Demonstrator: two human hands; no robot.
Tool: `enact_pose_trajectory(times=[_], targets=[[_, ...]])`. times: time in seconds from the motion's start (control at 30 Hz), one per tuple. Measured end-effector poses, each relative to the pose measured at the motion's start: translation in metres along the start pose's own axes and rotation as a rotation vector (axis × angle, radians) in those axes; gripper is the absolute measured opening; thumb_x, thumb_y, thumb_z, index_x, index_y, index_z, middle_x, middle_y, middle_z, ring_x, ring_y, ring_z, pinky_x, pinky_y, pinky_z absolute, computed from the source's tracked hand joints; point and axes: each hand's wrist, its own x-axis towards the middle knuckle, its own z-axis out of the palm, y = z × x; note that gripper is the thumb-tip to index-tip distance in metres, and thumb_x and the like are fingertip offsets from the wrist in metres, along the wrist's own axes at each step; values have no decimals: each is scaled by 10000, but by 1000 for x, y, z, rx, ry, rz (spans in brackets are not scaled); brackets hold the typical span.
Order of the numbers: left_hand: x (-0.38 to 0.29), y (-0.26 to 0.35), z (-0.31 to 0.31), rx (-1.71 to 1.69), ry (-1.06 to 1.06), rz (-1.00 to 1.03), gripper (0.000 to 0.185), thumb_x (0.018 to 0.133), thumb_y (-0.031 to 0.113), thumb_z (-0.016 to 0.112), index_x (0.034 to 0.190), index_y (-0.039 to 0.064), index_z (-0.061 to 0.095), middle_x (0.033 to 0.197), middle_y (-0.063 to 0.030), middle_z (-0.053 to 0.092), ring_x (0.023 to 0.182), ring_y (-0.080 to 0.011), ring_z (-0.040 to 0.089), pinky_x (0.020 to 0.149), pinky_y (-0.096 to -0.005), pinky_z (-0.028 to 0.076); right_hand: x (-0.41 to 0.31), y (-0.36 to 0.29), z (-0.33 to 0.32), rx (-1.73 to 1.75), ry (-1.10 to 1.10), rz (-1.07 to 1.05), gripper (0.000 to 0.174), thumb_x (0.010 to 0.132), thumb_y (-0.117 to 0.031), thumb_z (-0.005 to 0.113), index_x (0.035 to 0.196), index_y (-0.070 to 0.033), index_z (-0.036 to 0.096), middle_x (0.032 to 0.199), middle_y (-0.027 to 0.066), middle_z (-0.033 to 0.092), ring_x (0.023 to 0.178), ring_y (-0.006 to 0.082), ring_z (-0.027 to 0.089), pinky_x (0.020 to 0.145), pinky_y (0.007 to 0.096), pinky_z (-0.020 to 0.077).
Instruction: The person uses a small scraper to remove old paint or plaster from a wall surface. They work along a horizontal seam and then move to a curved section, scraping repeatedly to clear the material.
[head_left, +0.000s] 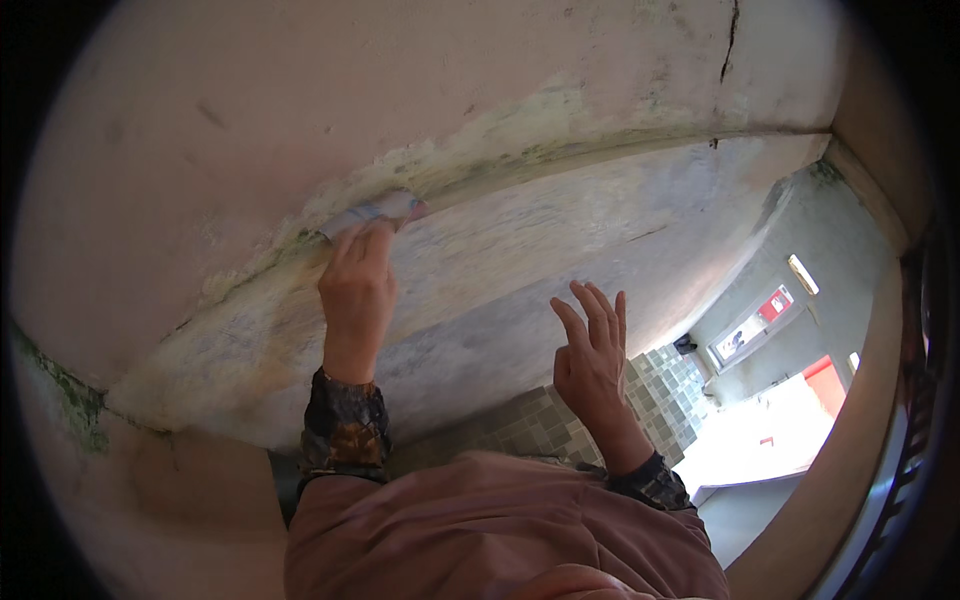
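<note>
A thin whitish piece (373, 213) with blue marks and a reddish end is pinched in my left hand (360, 281). It is blurred, so I cannot tell its exact kind. It lies against the stained seam (529, 159), where the pinkish plastered surface above meets the patchy wall (480, 244) below. Green and dark mould-like stains run along this seam. My right hand (596, 352) is raised in front of the lower wall, fingers spread and curved, holding nothing. Whether its fingertips touch the wall cannot be told.
A dark crack (729, 41) runs through the upper surface at the right. Green staining (75, 405) marks the left corner. Far below lies a tiled floor (660, 390), beside a bright doorway (757, 442). A dark slatted object (904, 480) borders the right edge.
</note>
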Motion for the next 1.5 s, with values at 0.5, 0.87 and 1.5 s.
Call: enact_pose_trajectory(times=[0.5, 0.87, 1.5], targets=[[27, 25, 34, -86, 73, 137, 182, 787, 9, 628, 958, 69, 634, 1006, -62, 695, 1005, -209, 651, 828, -301, 545, 124, 7, 70, -49, 119, -151, 781, 703, 81, 486, 1461, -41, 343, 1476, 156, 377, 1428, 322, 279, 1190, 515, 178], [41, 36, 64, -28, 78, 176, 168, 800, 77, 679, 954, 126, 633, 886, -8, 670, 915, -175, 667, 694, -295, 554, 132, 26, 61, -145, 97, -170, 709, 741, 1, 557, 1426, -107, 410, 1414, 93, 460, 1355, 277, 384, 1145, 475, 287], [36, 50, 51, -160, 18, 21, 215, 844, 3, 621, 1052, 43, 662, 987, -98, 692, 953, -278, 667, 769, -374, 532, 132, 40, 54, -73, -5, -236, 584, 855, -74, 491, 1433, -55, 406, 1441, 100, 459, 1378, 237, 375, 1153, 541, 201]])
